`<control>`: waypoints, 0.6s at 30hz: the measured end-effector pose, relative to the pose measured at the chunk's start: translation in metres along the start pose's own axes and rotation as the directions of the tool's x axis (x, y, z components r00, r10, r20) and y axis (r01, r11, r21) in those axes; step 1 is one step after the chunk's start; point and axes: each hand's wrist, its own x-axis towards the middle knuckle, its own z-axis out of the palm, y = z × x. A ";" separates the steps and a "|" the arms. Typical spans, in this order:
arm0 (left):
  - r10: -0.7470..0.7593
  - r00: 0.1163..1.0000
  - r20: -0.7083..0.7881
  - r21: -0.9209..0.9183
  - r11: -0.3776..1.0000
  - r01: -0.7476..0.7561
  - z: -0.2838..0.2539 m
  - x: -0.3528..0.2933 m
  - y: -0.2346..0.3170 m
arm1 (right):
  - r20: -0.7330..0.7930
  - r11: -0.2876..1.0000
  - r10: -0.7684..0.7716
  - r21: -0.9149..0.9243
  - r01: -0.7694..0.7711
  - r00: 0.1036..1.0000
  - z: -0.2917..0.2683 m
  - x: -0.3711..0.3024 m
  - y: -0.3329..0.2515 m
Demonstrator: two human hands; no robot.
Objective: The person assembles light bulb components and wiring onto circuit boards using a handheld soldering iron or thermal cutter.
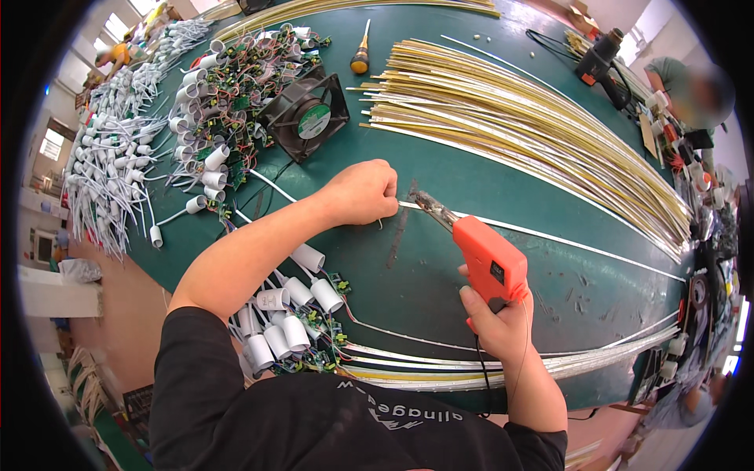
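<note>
1. red gun [496,250], nearer the person than the fan [306,115] and to its right: the right hand [499,318] is closed around its handle, metal tip angled down at the strip's near end. it seems gripped this way to aim the tip; whether tip and strip touch, i cannot tell.
2. strip [581,245], thin and white, lying on the table [440,290] between fan and person, running off well to the fan's right. its near end is just beside the left hand [365,192].
3. that hand is curled, fingers folded in, near the fan's lower right; it seems to pinch the strip's end, probably to steady it, but the fingertips are hidden, so the exact hold i cannot tell.
4. strip pile [510,118], right of the fan: lengths laid side by side, probably to keep them straight.
5. caps [326,296], white open-ended cups, nearer the person than the fan, with boards [338,282] and wires beside them. whether any boards sit inside, i cannot tell.
6. mixed heap [220,110], left of the fan: more caps tangled with boards; their insides are too small to read.
</note>
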 end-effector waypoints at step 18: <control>-0.063 0.998 0.024 -0.011 0.998 0.063 -0.002 0.001 0.006 | 0.004 0.998 -0.062 -0.017 0.062 0.998 -0.008 -0.009 0.003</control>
